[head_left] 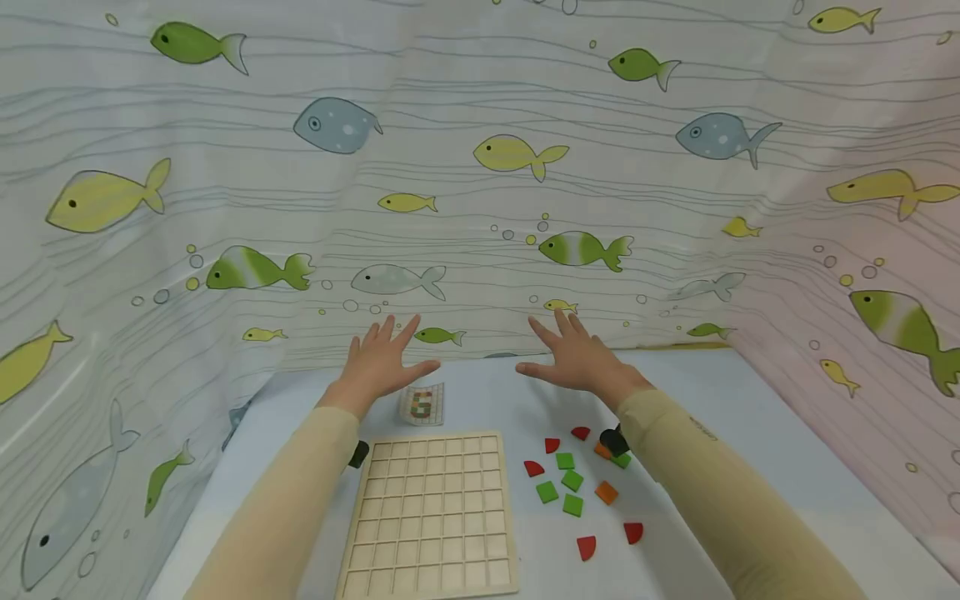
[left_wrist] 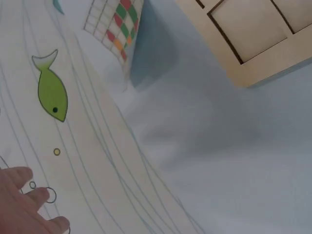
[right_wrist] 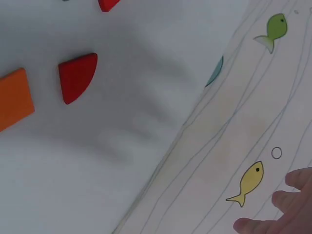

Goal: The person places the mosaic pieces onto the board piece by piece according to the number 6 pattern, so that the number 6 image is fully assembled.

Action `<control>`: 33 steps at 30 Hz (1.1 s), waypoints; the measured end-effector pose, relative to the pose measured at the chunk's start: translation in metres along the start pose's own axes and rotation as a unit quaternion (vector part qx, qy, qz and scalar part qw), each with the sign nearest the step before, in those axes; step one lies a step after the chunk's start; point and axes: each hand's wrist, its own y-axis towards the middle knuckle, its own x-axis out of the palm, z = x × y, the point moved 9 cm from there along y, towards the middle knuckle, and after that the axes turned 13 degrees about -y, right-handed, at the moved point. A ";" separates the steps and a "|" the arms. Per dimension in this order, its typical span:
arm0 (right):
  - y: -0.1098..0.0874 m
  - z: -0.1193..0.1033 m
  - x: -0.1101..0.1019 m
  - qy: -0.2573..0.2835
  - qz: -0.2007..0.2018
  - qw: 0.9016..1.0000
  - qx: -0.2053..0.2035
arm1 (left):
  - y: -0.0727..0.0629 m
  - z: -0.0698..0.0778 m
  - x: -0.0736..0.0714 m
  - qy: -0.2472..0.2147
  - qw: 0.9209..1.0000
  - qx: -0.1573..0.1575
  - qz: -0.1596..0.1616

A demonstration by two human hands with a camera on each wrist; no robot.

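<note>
Fingers spread, a person's left hand [head_left: 375, 368] hovers at 11 o'clock from a pale wooden gridded tray [head_left: 431, 506] on the white bench [head_left: 738, 433], near a curled white card [head_left: 422, 405] patterned with coloured squares at 12; red quarter-round tiles [head_left: 587, 547], green square tiles [head_left: 572, 481] and orange square tiles [head_left: 607, 492] lie around 3 o'clock, with the right hand [head_left: 577, 358], also splayed, between 1 and 2.

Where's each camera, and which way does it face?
Head: worn on the head, facing forward and down at the board, coloured pieces and fish-print curtain; left hand, right hand, sleeves show.
Left wrist: worn there, facing curtain, patterned sheet, board corner; left fingers show.
Right wrist: worn there, facing curtain, red pieces, orange tile; right fingers show.
Head and left wrist views share the sheet and board.
</note>
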 end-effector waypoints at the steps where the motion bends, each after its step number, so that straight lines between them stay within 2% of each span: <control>1: -0.002 -0.001 0.001 0.006 0.002 1.000 -0.002 | -0.002 -0.001 0.001 -0.004 1.000 0.002 0.002; 11: -0.024 -0.016 0.017 0.042 -0.002 0.999 -0.019 | -0.025 -0.007 0.016 -0.008 1.000 0.030 0.003; 16: -0.035 -0.019 0.027 0.054 -0.003 0.998 -0.017 | -0.041 -0.006 0.017 -0.032 0.998 0.048 0.017; 22: -0.049 -0.024 0.037 0.071 0.002 0.997 -0.027 | -0.059 -0.006 0.021 -0.059 0.996 0.055 0.026; 33: -0.083 -0.032 0.050 0.112 0.012 0.993 -0.031 | -0.089 -0.007 0.032 -0.083 0.995 0.061 0.021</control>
